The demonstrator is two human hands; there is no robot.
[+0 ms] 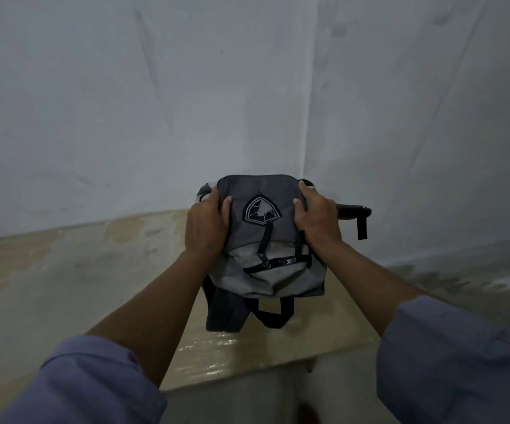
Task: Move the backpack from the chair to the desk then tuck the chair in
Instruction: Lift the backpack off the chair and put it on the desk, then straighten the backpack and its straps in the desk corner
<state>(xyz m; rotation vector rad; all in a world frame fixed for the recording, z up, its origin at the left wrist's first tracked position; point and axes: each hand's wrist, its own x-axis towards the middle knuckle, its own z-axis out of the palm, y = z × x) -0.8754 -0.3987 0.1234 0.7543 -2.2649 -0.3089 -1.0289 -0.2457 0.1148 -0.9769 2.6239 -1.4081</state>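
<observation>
A grey backpack (266, 261) with a dark top panel and a shield-shaped badge lies on the desk (73, 270), near the wall corner. Its dark shoulder straps hang toward the desk's front edge, and another strap sticks out to the right. My left hand (206, 224) grips the upper left side of the bag, thumb on the front. My right hand (317, 218) grips the upper right side in the same way. No chair shows in the view.
The desk has a pale, glossy, stained wooden top and fills the corner between two white walls (125, 102). Its front edge (232, 374) runs just ahead of my body. My blue sleeves fill the lower corners.
</observation>
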